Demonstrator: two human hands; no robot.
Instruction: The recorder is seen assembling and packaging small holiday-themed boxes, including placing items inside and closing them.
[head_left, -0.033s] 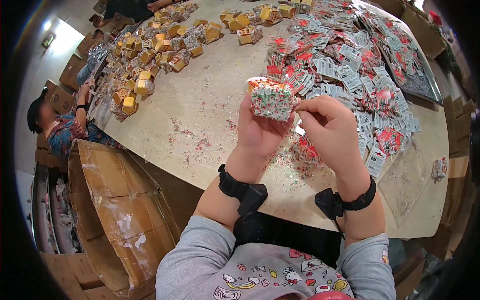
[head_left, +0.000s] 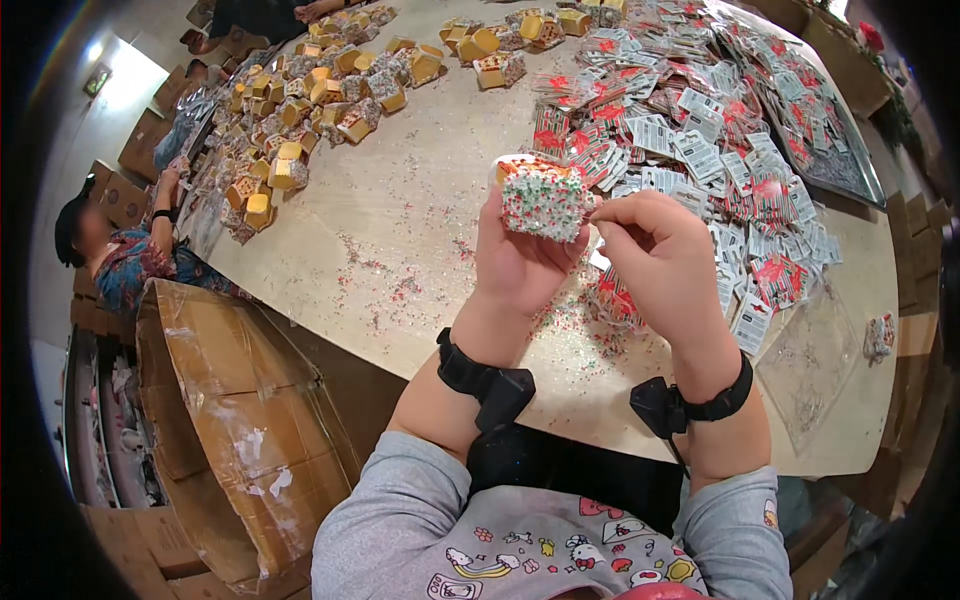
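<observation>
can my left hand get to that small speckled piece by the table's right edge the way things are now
Probably not easily: the left hand is holding a sprinkle-coated house ornament, and the right hand sits between it and the small speckled piece.

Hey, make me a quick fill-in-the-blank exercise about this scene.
The boxy white ornament speckled red and green rests in the ____ hand.
The flat, clear plastic sheet lies nearer the ____ hand.
The big taped brown box at lower left is made of ____.
The matching wrist straps are coloured ____.

Missing words: left; right; cardboard; black.
</observation>
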